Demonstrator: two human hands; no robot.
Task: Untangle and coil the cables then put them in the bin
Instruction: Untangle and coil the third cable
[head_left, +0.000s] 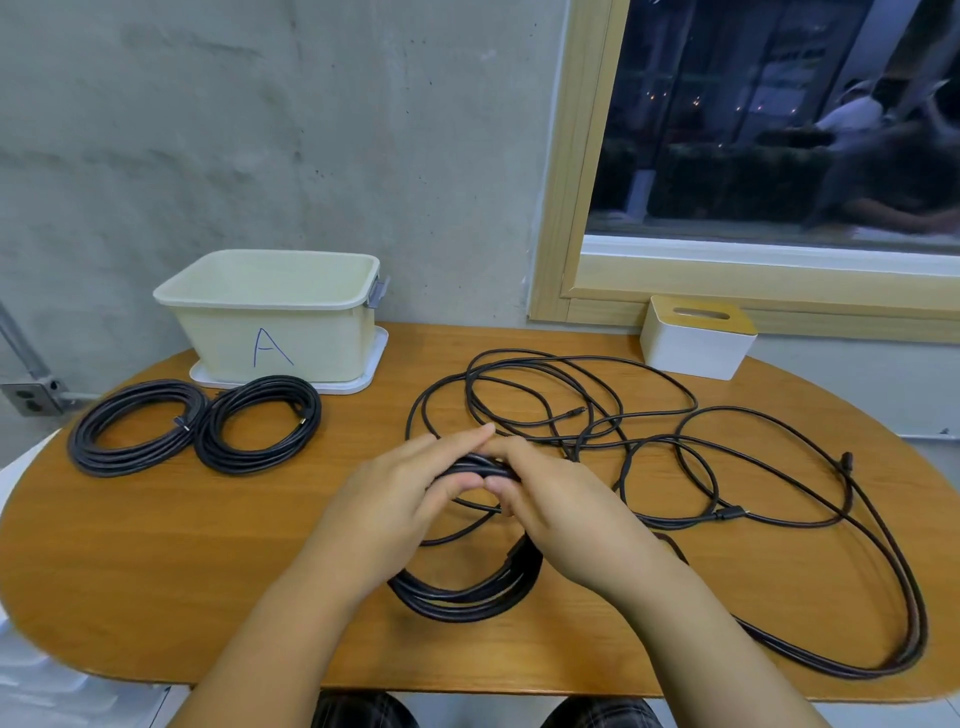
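Tabletop of orange-brown wood with rounded ends carries everything, its far edge against a grey concrete wall and a wood-framed window.

Next in size, the loose cable sprawls in tangled black loops over the right half of the tabletop, from near the far edge down to the near right edge, where several strands run side by side in a long bend; two plug ends show, one toward the right end and one nearer the middle.

At the far left edge stands the bin, a cream plastic tub marked with a handwritten A, sitting on its white lid (which serves as a tray beneath it).

Just in front of the bin, toward the left end of the tabletop, lie two finished coils touching each other: the left coil and the right coil, both flat and black.

Near the middle of the near edge, the half-wound coil is lifted at its far side and rests on the tabletop at its near side. The left hand and the right hand meet over its top, both with fingers curled round the bunched strands; thumb tips nearly touch.

At the far right edge, below the window, sits a white tissue box with a wooden slotted top.

On the wall beyond the left end of the tabletop is a grey outlet box.
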